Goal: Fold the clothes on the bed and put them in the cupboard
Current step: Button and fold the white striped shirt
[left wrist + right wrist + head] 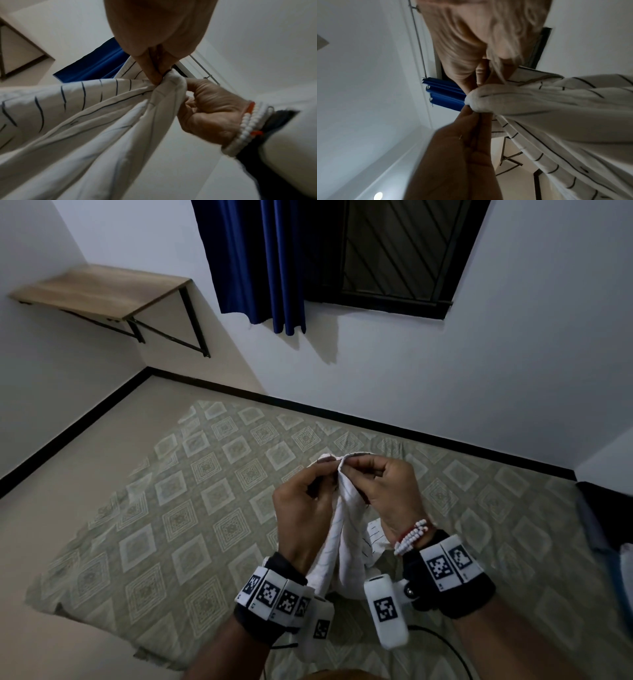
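A white garment with thin dark stripes [346,542] hangs bunched above the bed [191,508], held up by both hands. My left hand [327,472] pinches its top edge between thumb and fingers. Right beside it my right hand [347,470] pinches the same edge, so the two hands almost touch. In the left wrist view the left hand [157,77] nips the striped garment [85,115], and the right hand [188,94] curls round the fold next to it. The right wrist view shows the right hand [475,88] and the left hand [471,112] gripping the garment [556,108].
The bed carries a green-beige diamond-pattern sheet and lies on the floor against a white wall. A wooden wall shelf [102,290] hangs at the back left. A blue curtain [253,261] and a dark window [404,251] are behind. A dark object [606,518] sits at the right edge.
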